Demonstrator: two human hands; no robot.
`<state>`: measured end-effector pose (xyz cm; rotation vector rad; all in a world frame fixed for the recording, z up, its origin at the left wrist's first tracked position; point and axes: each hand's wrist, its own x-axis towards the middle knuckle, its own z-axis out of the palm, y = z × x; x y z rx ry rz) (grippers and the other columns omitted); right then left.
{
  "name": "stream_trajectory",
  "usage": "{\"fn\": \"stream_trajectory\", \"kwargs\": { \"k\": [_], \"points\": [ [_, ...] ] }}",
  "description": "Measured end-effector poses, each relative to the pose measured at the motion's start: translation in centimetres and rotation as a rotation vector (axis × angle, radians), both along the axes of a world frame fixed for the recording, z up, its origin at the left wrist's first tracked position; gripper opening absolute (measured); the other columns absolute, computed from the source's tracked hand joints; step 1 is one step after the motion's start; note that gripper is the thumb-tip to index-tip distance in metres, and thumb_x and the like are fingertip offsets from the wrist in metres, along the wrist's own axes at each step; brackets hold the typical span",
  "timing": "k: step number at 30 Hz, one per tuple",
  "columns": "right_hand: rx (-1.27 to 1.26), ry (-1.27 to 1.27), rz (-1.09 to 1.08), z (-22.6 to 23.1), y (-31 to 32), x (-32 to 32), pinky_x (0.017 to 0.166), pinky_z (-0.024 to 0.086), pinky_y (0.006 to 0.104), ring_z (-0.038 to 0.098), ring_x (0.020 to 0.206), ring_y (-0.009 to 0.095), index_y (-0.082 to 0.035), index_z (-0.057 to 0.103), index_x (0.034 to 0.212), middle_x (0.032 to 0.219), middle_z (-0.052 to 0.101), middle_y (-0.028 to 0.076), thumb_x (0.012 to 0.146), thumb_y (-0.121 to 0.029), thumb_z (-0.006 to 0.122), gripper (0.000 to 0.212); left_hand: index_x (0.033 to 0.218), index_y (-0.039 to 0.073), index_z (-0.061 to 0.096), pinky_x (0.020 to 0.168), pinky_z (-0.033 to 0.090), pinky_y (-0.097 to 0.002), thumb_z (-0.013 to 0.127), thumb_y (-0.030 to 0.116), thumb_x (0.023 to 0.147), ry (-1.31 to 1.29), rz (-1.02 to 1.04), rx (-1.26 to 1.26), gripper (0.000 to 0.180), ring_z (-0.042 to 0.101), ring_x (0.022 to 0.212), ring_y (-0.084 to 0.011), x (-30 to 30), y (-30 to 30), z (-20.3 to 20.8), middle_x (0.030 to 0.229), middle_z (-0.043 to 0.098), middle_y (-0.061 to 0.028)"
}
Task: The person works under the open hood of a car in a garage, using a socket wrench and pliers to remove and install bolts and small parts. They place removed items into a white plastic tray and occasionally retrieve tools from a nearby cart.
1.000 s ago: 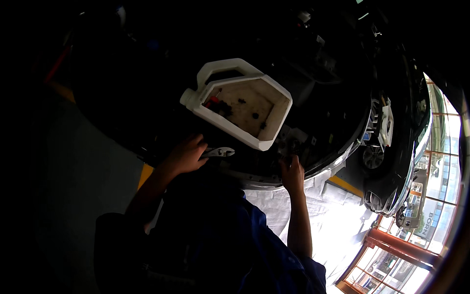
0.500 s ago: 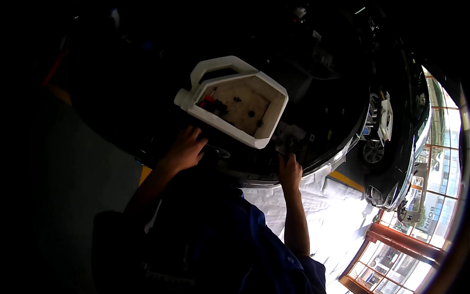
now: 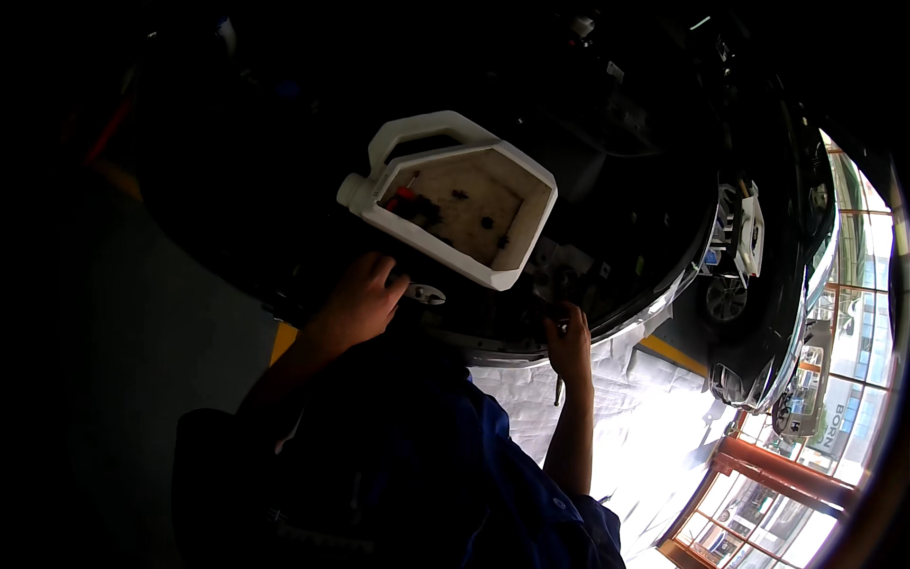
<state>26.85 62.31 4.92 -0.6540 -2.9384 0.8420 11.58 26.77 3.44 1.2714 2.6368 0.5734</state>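
Observation:
My left hand (image 3: 362, 302) is closed at the car's dark front edge. A pair of pliers (image 3: 427, 295) sticks out from its fingers, with the metal jaws pointing right and the handles hidden. To the right, my right hand (image 3: 570, 343) is closed over the front edge. Below its palm juts the end of a slim rod-like tool (image 3: 558, 391); its other end is lost in shadow. Beyond both hands sits a white cut-open jug (image 3: 445, 254), its handle on the far side. Small dark clips (image 3: 487, 223) and a red-handled item (image 3: 406, 192) lie inside.
The dark engine bay (image 3: 607, 180) spreads around the jug, mostly too dark to read. A whitish cover sheet (image 3: 616, 398) lies over the front of the car. At the right stand another dark car (image 3: 791, 256) and a bright window wall (image 3: 858, 332).
The pliers' jaws have turned and show more clearly beside my left fingers. My right hand has shifted slightly right and down and turned, bringing the rod's end into view below it.

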Motion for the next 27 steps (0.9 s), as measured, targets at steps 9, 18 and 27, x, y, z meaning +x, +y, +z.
{"fn": "stream_trajectory", "kwargs": {
  "k": [9, 18, 27],
  "points": [
    [-0.167, 0.083, -0.056, 4.0, -1.5, 1.0, 0.075, 0.052, 0.0331, 0.065, 0.089, 0.021, -0.003, 0.061, 0.119, 0.099, 0.066, 0.010, 0.090, -0.007, 0.070, 0.031, 0.128, 0.003, 0.058, 0.094, 0.054, -0.0349, 0.072, 0.022, 0.095, -1.263, -0.116, 0.378, 0.040, 0.068, 0.105, -0.0242, 4.0, 9.0, 2.3, 0.115, 0.066, -0.0129],
    [-0.791, 0.422, 0.032, 7.5, -7.9, 0.8, 0.071, 0.051, 0.0263, 0.065, 0.090, 0.015, 0.002, 0.062, 0.114, 0.102, 0.067, 0.011, 0.099, -0.014, 0.064, 0.022, 0.120, 0.005, 0.067, 0.091, 0.055, -0.0377, 0.057, 0.033, 0.105, -1.248, -0.736, 0.221, 0.034, 0.068, 0.104, -0.0236, 6.6, 12.4, 2.4, 0.111, 0.071, -0.0106],
    [0.095, 0.308, 0.019, -4.7, -0.7, 2.0, 0.070, 0.055, 0.0359, 0.067, 0.081, 0.028, -0.001, 0.070, 0.101, 0.098, 0.065, 0.013, 0.089, -0.005, 0.072, 0.013, 0.124, 0.007, 0.066, 0.095, 0.052, -0.0377, 0.056, 0.033, 0.105, -1.241, -0.744, 0.216, 0.034, 0.068, 0.106, -0.0239, 6.8, 11.0, 2.3, 0.113, 0.073, -0.0101]
  ]
}}
